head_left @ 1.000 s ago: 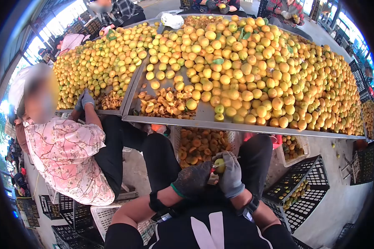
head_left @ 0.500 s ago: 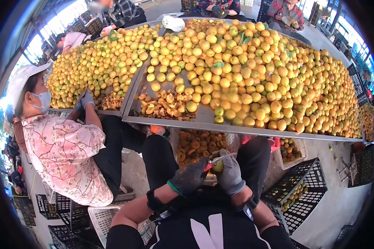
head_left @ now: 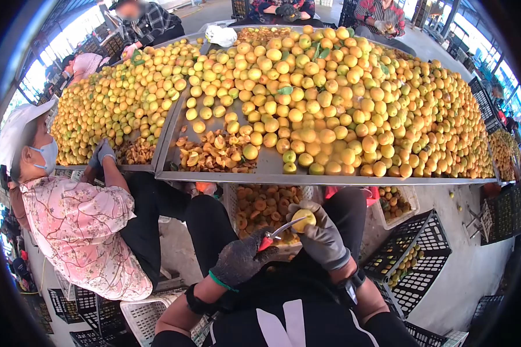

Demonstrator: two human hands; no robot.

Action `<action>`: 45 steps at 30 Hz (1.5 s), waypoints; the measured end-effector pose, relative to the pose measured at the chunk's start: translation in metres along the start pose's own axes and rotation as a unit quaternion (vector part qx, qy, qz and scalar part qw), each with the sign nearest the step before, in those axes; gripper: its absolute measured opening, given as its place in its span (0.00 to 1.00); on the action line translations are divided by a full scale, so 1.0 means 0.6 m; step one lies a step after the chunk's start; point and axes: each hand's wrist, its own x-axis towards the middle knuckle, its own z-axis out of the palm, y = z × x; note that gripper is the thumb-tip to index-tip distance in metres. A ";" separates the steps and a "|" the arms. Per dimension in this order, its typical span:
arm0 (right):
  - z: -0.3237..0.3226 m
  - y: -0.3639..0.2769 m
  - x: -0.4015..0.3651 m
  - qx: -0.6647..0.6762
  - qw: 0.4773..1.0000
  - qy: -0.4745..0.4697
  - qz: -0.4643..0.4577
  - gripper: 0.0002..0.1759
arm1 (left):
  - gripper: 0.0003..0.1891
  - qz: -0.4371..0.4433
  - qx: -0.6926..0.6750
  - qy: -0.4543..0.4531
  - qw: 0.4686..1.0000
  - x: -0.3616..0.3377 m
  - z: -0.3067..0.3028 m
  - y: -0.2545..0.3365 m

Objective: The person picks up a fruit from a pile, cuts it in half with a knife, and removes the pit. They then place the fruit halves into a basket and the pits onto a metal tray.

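Note:
My left hand (head_left: 237,261), in a dark glove with a green cuff, grips a red-handled knife (head_left: 266,242). Its slender metal blade points up and right, with the tip against or close beside a yellow apricot (head_left: 303,221). Gloved in grey, my right hand (head_left: 324,240) holds that apricot between thumb and fingers. Both hands are above my lap, close to a light crate of apricot halves (head_left: 230,202) under the table edge. Whether the apricot is cut cannot be made out.
Heaped whole apricots (head_left: 353,110) cover much of the metal table (head_left: 255,178), with cut pieces (head_left: 211,153) near its front edge. At left sits a co-worker (head_left: 81,231) in a pink floral top. Black crates (head_left: 422,266) stand at right. Other people sit across the table.
My hands have moved slightly apart; the apricot and blade now show more plainly. The apricot is raised a little. The whole view has shifted, with the table appearing further left.

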 end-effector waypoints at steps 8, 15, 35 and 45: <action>0.061 -0.018 -0.018 -0.129 0.990 -0.011 0.063 0.31 | 0.26 0.058 0.106 0.009 0.993 -0.011 -0.007 -0.005; 0.076 0.002 -0.015 -0.044 0.996 -0.045 0.060 0.24 | 0.29 0.089 0.099 0.037 0.990 -0.026 -0.009 -0.007; 0.027 0.075 0.012 0.015 0.997 0.003 0.071 0.19 | 0.18 0.012 -0.072 -0.069 0.995 0.000 0.061 -0.058; 0.025 0.086 0.008 0.009 0.999 0.038 0.035 0.20 | 0.14 0.018 -0.120 -0.035 0.992 0.003 0.068 -0.044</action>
